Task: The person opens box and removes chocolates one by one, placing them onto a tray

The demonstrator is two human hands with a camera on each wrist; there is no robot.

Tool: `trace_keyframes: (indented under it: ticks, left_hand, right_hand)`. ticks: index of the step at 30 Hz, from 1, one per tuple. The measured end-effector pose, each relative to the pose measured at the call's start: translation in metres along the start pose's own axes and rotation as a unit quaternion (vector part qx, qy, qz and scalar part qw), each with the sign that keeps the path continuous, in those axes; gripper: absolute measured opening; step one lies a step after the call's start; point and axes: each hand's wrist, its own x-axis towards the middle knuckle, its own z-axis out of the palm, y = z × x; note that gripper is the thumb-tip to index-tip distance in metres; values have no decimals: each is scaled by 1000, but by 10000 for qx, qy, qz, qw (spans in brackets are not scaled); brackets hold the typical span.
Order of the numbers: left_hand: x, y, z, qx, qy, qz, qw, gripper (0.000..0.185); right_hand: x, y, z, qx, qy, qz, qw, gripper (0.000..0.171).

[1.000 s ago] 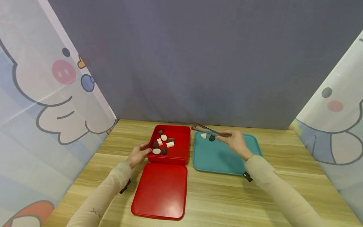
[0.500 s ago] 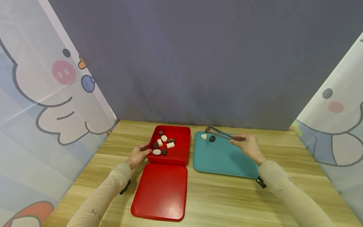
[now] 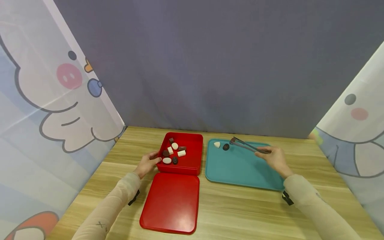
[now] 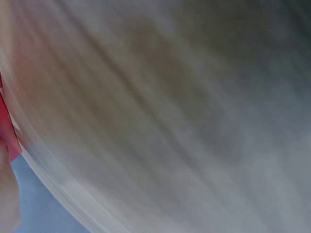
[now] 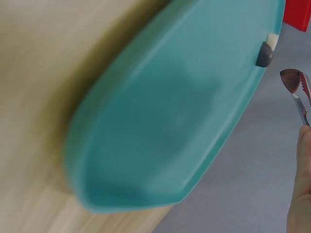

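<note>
the right hand (image 3: 274, 159) pinches the handle end of a pair of metal tongs (image 3: 246, 145) between thumb and curled fingers, above the far right part of the teal tray (image 3: 240, 170). the tongs slant from the hand toward the tray's far left corner, their toothed tips near a dark chocolate piece (image 3: 226, 147) without touching it, and nothing sits between the tips. in the right wrist view the tong tips (image 5: 296, 87) show at the right edge, close together and empty, with a fingertip (image 5: 302, 141) just below them. a white piece (image 3: 216, 144) lies just beside the dark one in the tray's far left corner; both show small at the tray's edge in the right wrist view (image 5: 265, 53).

the left hand (image 3: 147, 164) rests against the near left corner of the red box (image 3: 192, 156), fingers loosely bent along its outer wall with the thumb at the rim; it steadies the box. inside the box, toward its left side, lie several white and dark pieces (image 3: 174, 151), close together.

the red lid (image 3: 171, 203) lies flat on the tabletop (image 3: 240, 213), just in front of the box toward the near edge. the teal tray sits just right of the box, the two nearly touching. the left wrist view is blurred, showing only a sliver of red at its left edge.
</note>
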Motion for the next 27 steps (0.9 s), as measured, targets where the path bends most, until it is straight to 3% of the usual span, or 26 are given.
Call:
trace_keyframes:
  ticks: [11, 27]
  left_hand:
    - [0, 5, -1, 52, -28, -118, 9999, 50]
    - [-2, 3, 0, 32, 10, -137, 9999, 50]
  right_hand:
    - [-4, 16, -4, -177, -53, 279, 9994, 46]
    - [0, 22, 0, -511, -4, 171, 9985, 40]
